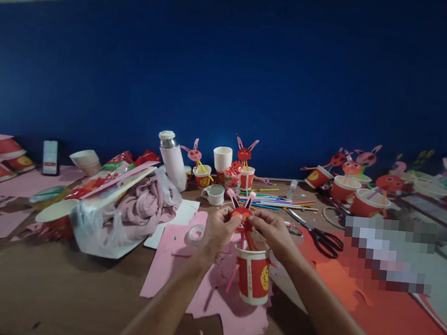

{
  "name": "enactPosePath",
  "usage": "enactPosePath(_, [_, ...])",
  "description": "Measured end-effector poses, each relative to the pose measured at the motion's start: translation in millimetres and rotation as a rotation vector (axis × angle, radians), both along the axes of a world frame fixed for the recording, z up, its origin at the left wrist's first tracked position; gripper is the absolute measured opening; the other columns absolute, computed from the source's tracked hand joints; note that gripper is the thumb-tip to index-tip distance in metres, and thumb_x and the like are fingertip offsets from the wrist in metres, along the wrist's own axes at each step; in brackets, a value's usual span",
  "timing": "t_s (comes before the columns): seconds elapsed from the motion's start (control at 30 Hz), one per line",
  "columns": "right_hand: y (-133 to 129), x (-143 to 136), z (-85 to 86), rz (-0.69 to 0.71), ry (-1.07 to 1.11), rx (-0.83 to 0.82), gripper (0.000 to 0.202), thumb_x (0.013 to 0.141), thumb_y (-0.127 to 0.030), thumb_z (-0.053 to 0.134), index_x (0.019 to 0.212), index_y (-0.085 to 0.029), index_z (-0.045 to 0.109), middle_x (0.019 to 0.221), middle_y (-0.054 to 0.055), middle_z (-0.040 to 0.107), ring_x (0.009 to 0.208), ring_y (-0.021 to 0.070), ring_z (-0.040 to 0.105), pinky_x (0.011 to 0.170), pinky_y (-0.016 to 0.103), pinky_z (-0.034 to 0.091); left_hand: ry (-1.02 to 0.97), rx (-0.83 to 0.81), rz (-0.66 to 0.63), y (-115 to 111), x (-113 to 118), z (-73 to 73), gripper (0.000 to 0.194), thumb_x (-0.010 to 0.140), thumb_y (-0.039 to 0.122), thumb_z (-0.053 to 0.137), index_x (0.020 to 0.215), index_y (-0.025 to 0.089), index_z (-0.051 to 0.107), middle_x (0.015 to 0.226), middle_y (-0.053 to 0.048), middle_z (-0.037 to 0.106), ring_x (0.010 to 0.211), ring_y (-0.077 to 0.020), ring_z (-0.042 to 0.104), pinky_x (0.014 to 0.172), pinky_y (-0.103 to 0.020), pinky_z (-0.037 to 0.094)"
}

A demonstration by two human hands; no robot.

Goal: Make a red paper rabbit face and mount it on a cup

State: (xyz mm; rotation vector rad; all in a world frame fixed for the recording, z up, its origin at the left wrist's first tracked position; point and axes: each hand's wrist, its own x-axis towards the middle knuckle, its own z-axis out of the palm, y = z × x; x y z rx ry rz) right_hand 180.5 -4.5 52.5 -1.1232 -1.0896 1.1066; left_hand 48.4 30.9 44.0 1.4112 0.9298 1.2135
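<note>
Both of my hands are closed on a red paper rabbit head [239, 216] with pink and black ears. My left hand [218, 227] pinches its left side, and my right hand [270, 231] pinches the right. Below them a red paper cup [253, 277] with a white rim and a gold emblem stands upright. A pink stick runs down from the head near the rim; whether it is fixed to the cup I cannot tell. The cup rests on cut pink paper [241, 320]. A roll of clear tape [196, 233] lies beside my left hand.
Black-handled scissors [328, 243] lie right of my hands on red paper [401, 318]. Several finished rabbit cups, such as one cup [344, 190], stand at the back. A thermos [172, 160], a plastic bag with cloth [111, 236] and coloured sticks [294, 204] surround the workspace.
</note>
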Motion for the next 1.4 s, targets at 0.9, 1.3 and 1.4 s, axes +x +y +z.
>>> enactPosePath(0.9, [0.7, -1.4, 0.2, 0.007, 0.015, -0.017, 0.017, 0.057, -0.029, 0.066, 0.054, -0.019, 0.053, 0.052, -0.005, 0.054, 0.051, 0.0101, 0.046, 0.056, 0.025, 0.036, -0.016, 0.004, 0.033, -1.5, -0.6, 3.6, 0.015, 0.062, 0.028, 0.062, 0.061, 0.014, 0.059, 0.058, 0.002, 0.058, 0.054, -0.0099, 0.048, 0.050, -0.019, 0.036])
enactPosePath(1.3, [-1.0, -0.3, 2.3, -0.017, 0.025, 0.009, 0.013, 0.058, -0.028, 0.063, 0.056, -0.019, 0.054, 0.053, -0.005, 0.054, 0.053, 0.0104, 0.045, 0.057, 0.025, 0.037, -0.134, -0.046, -0.117, -1.1, -1.1, 2.6, 0.026, 0.064, 0.033, 0.070, 0.077, 0.012, 0.064, 0.070, -0.002, 0.064, 0.067, -0.0141, 0.057, 0.064, -0.024, 0.045])
enactPosePath(1.4, [-0.9, 0.1, 2.8, -0.018, 0.024, 0.009, 0.012, 0.057, -0.027, 0.063, 0.055, -0.020, 0.054, 0.053, -0.005, 0.054, 0.052, 0.0105, 0.045, 0.055, 0.025, 0.037, -0.163, -0.062, -0.141, -3.6, -1.5, 5.8, 0.029, 0.064, 0.036, 0.070, 0.079, 0.012, 0.065, 0.071, -0.003, 0.064, 0.068, -0.0145, 0.057, 0.066, -0.025, 0.046])
